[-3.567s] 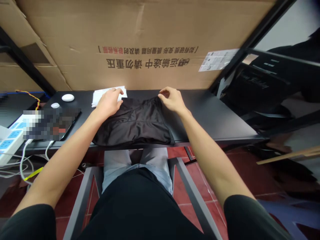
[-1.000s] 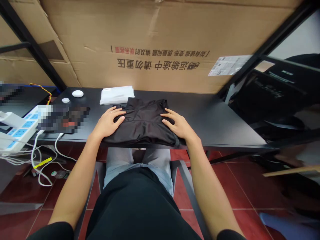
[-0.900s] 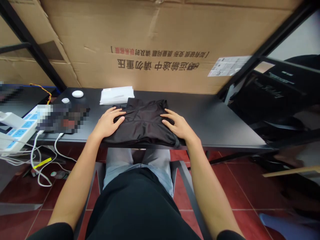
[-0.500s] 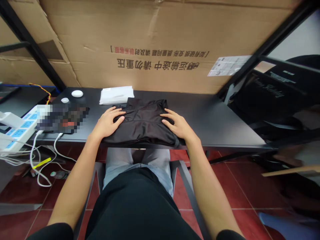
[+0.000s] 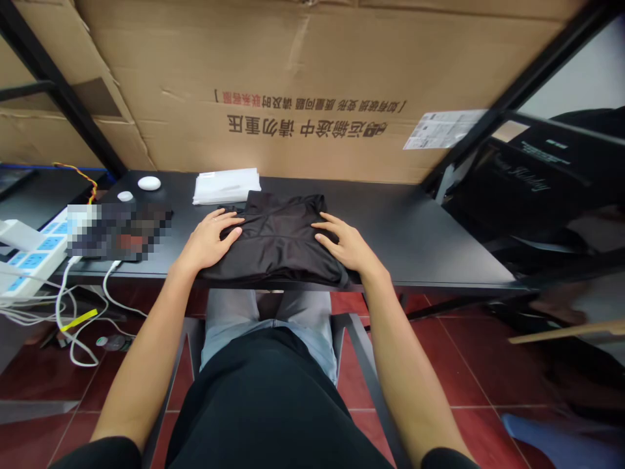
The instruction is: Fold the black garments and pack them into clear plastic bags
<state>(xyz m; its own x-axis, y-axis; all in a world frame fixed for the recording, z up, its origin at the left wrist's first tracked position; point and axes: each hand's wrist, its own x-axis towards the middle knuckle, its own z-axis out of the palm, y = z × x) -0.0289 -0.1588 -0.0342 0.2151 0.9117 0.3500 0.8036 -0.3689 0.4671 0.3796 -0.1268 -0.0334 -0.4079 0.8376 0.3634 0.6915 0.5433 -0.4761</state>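
A folded black garment (image 5: 280, 238), smooth and slightly shiny, lies on the dark desk (image 5: 405, 234) in front of me, its near side at the desk's front edge. My left hand (image 5: 209, 238) rests on its left side, palm down, fingers stretched out and thumb spread. On its right side lies my right hand (image 5: 344, 244), also flat, with fingers apart and pointing inward. Neither hand grips the cloth. What kind of garment it is I cannot tell. Just behind it is a stack of white folded sheets or packets (image 5: 227, 186).
A large cardboard box (image 5: 312, 58) stands upright along the desk's back. To the left are a white power strip (image 5: 36, 257), tangled white cables (image 5: 73, 326), blurred-out devices (image 5: 120, 231) and two small white objects (image 5: 149, 184). A black bag (image 5: 527, 176) is at right.
Both hands stay where they were on the black garment. Only the camera view has shifted slightly.
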